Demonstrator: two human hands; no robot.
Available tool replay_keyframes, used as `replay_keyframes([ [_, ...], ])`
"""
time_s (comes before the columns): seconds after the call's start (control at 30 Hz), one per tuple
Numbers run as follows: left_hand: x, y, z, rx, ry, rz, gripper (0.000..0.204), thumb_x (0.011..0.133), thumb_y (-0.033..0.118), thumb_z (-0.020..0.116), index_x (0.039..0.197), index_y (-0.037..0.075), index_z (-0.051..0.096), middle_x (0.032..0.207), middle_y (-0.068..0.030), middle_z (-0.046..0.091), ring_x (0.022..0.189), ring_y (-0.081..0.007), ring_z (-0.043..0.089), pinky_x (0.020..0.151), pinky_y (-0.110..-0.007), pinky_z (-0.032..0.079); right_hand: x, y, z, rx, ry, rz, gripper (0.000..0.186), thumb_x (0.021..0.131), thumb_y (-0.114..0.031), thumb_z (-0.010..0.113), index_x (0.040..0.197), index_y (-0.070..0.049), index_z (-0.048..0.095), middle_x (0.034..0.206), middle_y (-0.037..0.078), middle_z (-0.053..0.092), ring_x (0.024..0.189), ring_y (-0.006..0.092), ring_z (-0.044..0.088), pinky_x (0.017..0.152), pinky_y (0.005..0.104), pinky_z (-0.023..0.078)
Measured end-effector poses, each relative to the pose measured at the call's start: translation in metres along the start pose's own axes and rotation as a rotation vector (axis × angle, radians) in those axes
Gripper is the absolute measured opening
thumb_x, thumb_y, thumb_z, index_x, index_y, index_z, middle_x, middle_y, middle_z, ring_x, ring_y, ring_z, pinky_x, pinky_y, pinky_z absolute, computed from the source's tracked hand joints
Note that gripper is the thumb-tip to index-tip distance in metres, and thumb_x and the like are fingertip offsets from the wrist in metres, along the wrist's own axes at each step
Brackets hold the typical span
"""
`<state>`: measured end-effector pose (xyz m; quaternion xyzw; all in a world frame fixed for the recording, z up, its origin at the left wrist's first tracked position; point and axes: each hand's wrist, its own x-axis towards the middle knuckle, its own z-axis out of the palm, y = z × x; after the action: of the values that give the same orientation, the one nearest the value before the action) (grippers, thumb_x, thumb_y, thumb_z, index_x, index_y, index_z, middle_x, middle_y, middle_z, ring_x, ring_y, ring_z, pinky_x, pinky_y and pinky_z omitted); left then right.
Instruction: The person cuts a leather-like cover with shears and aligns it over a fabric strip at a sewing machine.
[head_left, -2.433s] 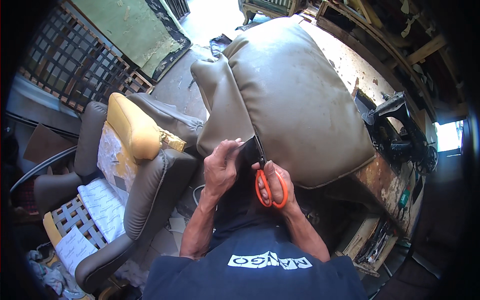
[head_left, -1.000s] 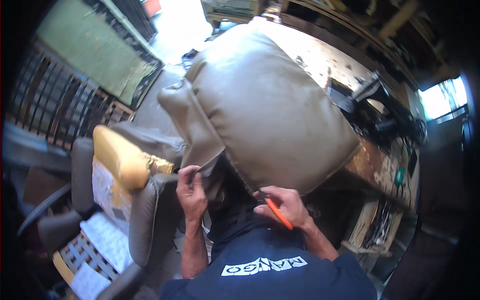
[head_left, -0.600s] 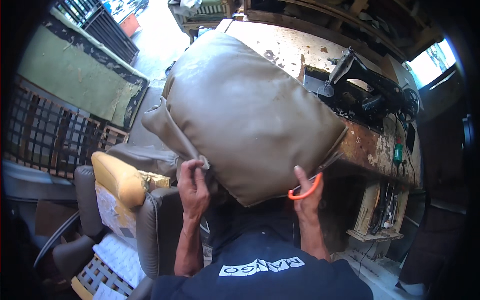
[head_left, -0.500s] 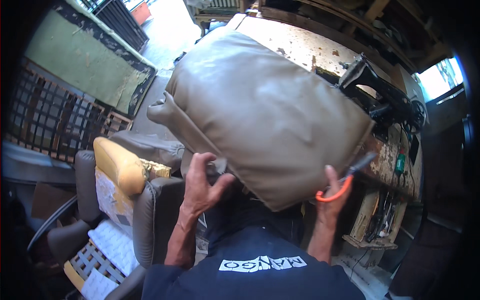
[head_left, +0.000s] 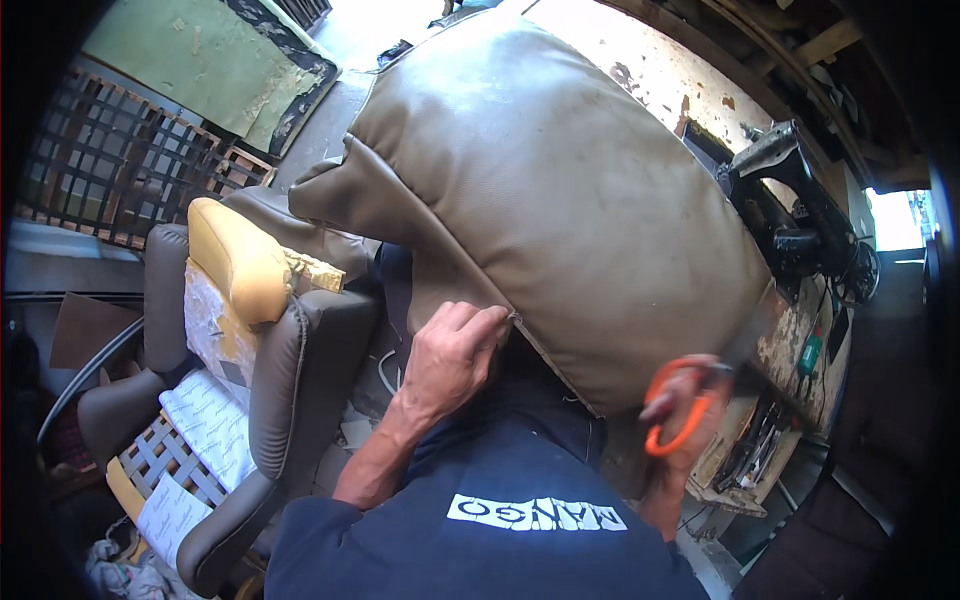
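Note:
A large brown leather-like cushion [head_left: 540,190] lies in front of me, with its far end on the worktable. At the seam along its near left edge, my left hand [head_left: 450,350] pinches the cover between thumb and fingertips. A folded flap of the same material hangs out from that side. By the cushion's near right corner, my right hand [head_left: 685,440] holds scissors [head_left: 655,385] with orange handles. Motion blurs their blades, so I cannot tell whether they are apart.
A black sewing machine [head_left: 790,200] stands on the worn worktable [head_left: 600,50] at right. Below it is an open tray of tools [head_left: 750,455]. On my left is a partly stripped armchair [head_left: 280,400] with yellow foam exposed. A green panel [head_left: 195,65] leans farther back.
My left hand has gone from open fingers to a pinch on the cushion's edge, moving right. The scissors have swung round in my right hand, which is lower. The cushion looks nearer.

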<state>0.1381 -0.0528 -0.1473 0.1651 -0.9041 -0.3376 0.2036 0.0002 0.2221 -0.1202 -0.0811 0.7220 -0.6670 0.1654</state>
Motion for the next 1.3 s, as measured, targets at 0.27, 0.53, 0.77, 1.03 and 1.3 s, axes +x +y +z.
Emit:
replay_keyframes([
  [0.27,0.001,0.005,0.001,0.032,0.065,0.042,0.018,0.085,0.002,0.076,0.102,0.005,0.072,0.106,-0.0106,0.071,0.087,-0.0299,0.066,0.077,-0.039,0.055,0.001,0.021,0.05,-0.182,-0.842,0.327,0.057,0.093,-0.052,0.075,0.121,-0.003,0.065,0.065,-0.002,0.057,0.053,0.0057,0.056,0.049,0.0248,0.048],
  [0.53,-0.006,0.01,0.004,0.059,0.098,0.013,0.017,0.085,0.001,0.076,0.101,0.003,0.071,0.11,-0.0117,0.072,0.09,-0.0311,0.068,0.079,-0.039,0.056,0.006,0.035,0.057,-0.023,-0.862,0.406,0.063,0.095,-0.057,0.071,0.123,-0.001,0.064,0.066,-0.004,0.055,0.05,0.0041,0.052,0.045,0.022,0.042],
  [0.77,-0.008,0.009,0.003,0.024,0.1,-0.019,0.012,0.086,-0.001,0.073,0.098,0.001,0.07,0.099,-0.0144,0.073,0.091,-0.0314,0.072,0.08,-0.04,0.058,0.009,0.044,0.062,0.132,-0.869,0.485,0.069,0.093,-0.058,0.072,0.127,0.002,0.064,0.068,-0.006,0.052,0.05,0.0029,0.047,0.044,0.0205,0.038],
  [1.03,-0.005,0.006,-0.003,-0.104,0.129,-0.146,0.011,0.086,-0.005,0.071,0.097,0.0,0.07,0.095,-0.0149,0.074,0.09,-0.0335,0.072,0.081,-0.039,0.057,0.008,0.045,0.059,0.173,-0.928,0.549,0.078,0.089,-0.06,0.073,0.133,0.003,0.06,0.073,-0.006,0.05,0.054,0.0022,0.047,0.047,0.019,0.037],
  [1.3,-0.016,0.011,-0.002,-0.047,0.172,-0.12,0.011,0.087,-0.004,0.07,0.097,0.0,0.07,0.092,-0.0148,0.073,0.086,-0.0333,0.071,0.077,-0.039,0.056,0.011,0.036,0.071,0.221,-0.938,0.478,0.078,0.093,-0.06,0.071,0.131,0.007,0.059,0.069,-0.003,0.051,0.052,0.0041,0.046,0.044,0.0203,0.04],
])
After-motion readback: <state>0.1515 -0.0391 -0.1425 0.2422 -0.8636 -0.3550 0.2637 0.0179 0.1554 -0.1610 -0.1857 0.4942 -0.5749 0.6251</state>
